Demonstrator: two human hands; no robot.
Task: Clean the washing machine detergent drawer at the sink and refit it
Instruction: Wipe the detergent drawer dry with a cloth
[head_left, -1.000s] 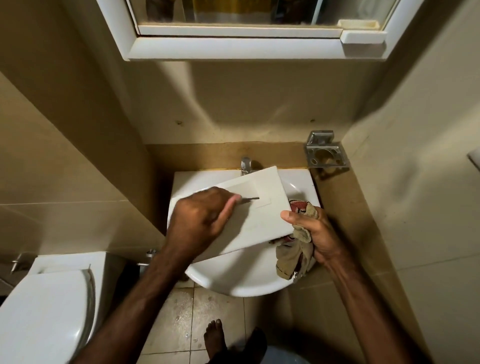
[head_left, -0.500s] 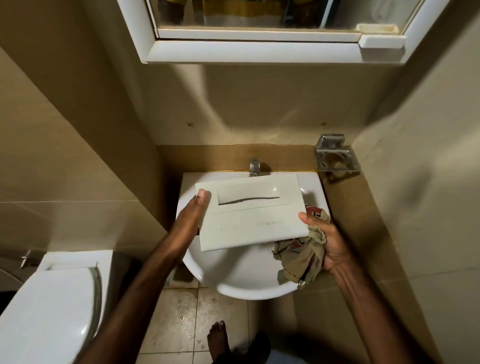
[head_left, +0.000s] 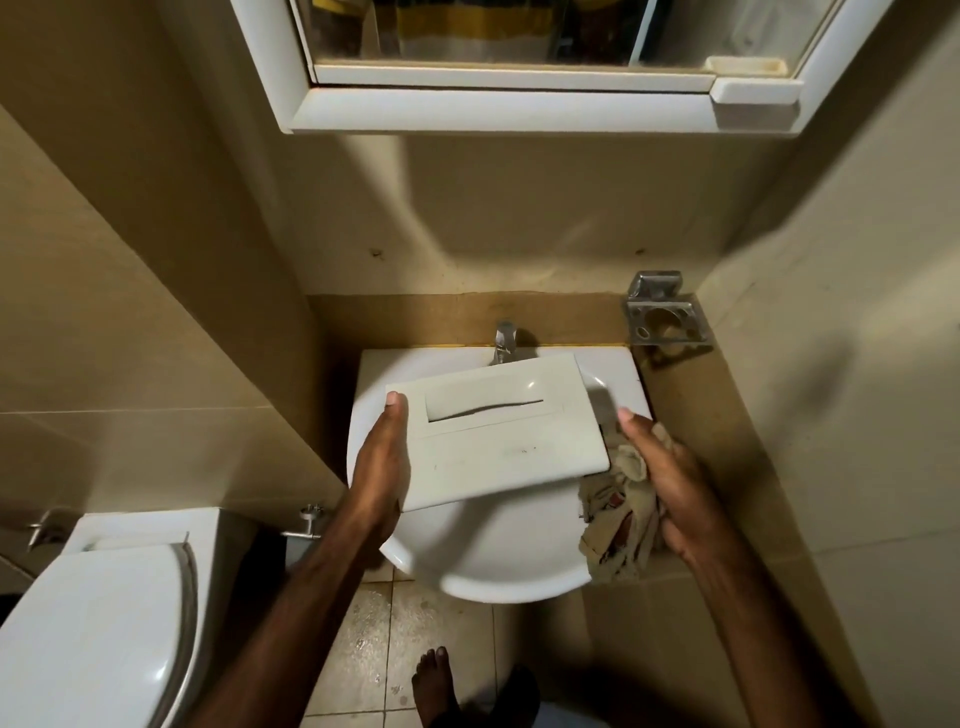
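We held the detergent drawer above the sink, its white front panel facing up at us and tilted slightly, the far right corner raised toward one o'clock. The recessed handle slot ran across the upper half of the panel, and a few dark smudges marked the lower right part. Whatever lies behind the panel was hidden from us.

Our left hand gripped the drawer's left edge at nine o'clock, thumb laid on top near the far corner and the fingers out of sight beneath. Our right hand sat at three o'clock, closed around a crumpled beige cloth with reddish patches; its thumb reached up beside the drawer's right edge, though we could not tell whether it actually touched the panel. The cloth hung down over the sink's right rim.

At twelve o'clock, just past the drawer's far edge, stood the metal tap. Beyond it, at one to two o'clock, a metal holder was fixed to the wall. A white-framed mirror cabinet hung high at twelve o'clock. At eight o'clock sat the toilet with its lid down. At six o'clock, a bare foot stood on the tiled floor, which looked speckled and wet.
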